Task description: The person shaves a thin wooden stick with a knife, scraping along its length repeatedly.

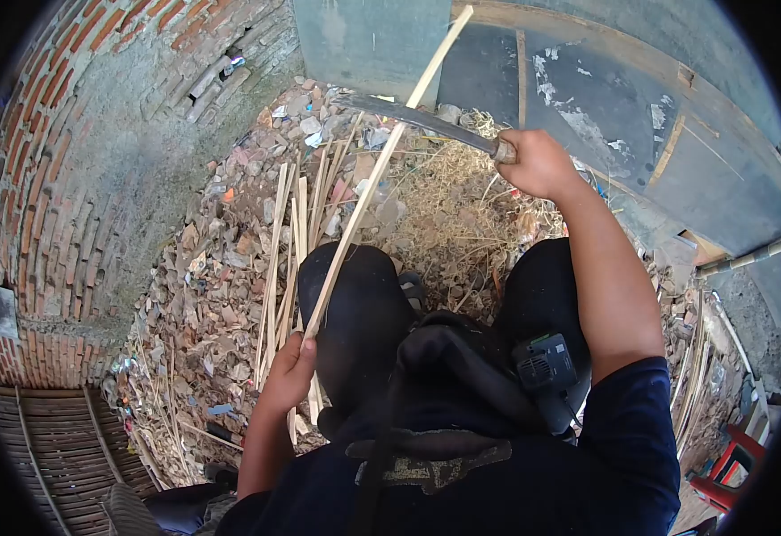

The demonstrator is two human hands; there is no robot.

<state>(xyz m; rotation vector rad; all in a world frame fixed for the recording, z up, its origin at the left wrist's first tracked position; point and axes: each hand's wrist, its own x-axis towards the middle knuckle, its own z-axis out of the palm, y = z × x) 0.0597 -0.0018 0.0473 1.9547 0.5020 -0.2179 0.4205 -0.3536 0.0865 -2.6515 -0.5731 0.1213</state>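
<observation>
My left hand [288,375] is closed around the lower end of a long pale bamboo strip [365,198], which slants up and to the right past my knee. With my right hand [538,165] I grip the handle of a machete [448,128]. Its long dark blade points left and crosses the upper part of the strip; whether edge and strip touch I cannot make out for sure. Just right of my left hand, a bundle of similar strips [276,259] lies beside my left knee. Thin pale shavings [457,179] cover the ground ahead of my knees.
Rubble and litter [221,295] cover the ground. A brick wall [113,170] rises on the left, and grey panels [578,98] stand ahead and right. More strips [694,384] and a red plastic object [728,469] are at the right. A slatted bamboo structure [55,447] sits lower left.
</observation>
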